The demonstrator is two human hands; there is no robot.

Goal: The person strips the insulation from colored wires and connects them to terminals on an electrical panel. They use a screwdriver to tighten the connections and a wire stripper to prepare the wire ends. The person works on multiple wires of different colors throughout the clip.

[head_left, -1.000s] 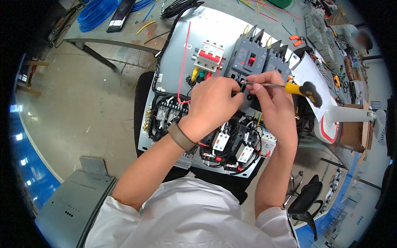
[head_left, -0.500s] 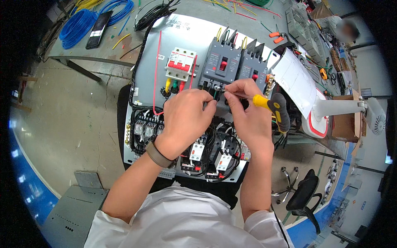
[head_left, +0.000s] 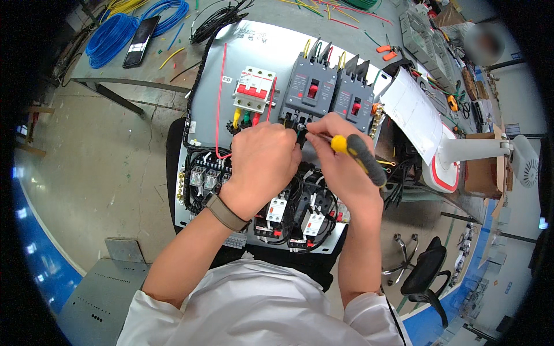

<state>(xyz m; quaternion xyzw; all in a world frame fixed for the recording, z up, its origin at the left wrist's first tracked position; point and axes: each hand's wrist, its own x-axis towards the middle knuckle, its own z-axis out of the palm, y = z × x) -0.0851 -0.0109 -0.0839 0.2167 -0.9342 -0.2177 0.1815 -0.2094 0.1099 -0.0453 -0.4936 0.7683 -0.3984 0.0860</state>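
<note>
My right hand [head_left: 344, 164] grips a screwdriver [head_left: 365, 159] with a yellow and grey handle. Its shaft runs leftward between thumb and fingers to the lower terminals of the dark grey moulded-case circuit breaker [head_left: 310, 86], which has a red toggle. Whether the tip is seated in a screw is too small to tell. Close beside it, my left hand [head_left: 262, 153] is closed at the same terminals; what its fingertips pinch is hidden behind the hand. Both breakers and wiring are mounted on a metal mounting plate [head_left: 202, 109].
A second grey breaker [head_left: 352, 102] sits alongside, and a white miniature breaker [head_left: 254, 86] with red levers stands left. Relays [head_left: 203, 177] and contactors [head_left: 312, 224] lie nearer me. A paper sheet [head_left: 411, 112], a phone [head_left: 140, 42], blue wire coils [head_left: 109, 41] and orange-handled pliers [head_left: 388, 53] surround the plate.
The screwdriver handle has swung left and down, and my right fingers have shifted toward the terminal. My left hand has turned slightly, with its fingers tucked further out of sight.
</note>
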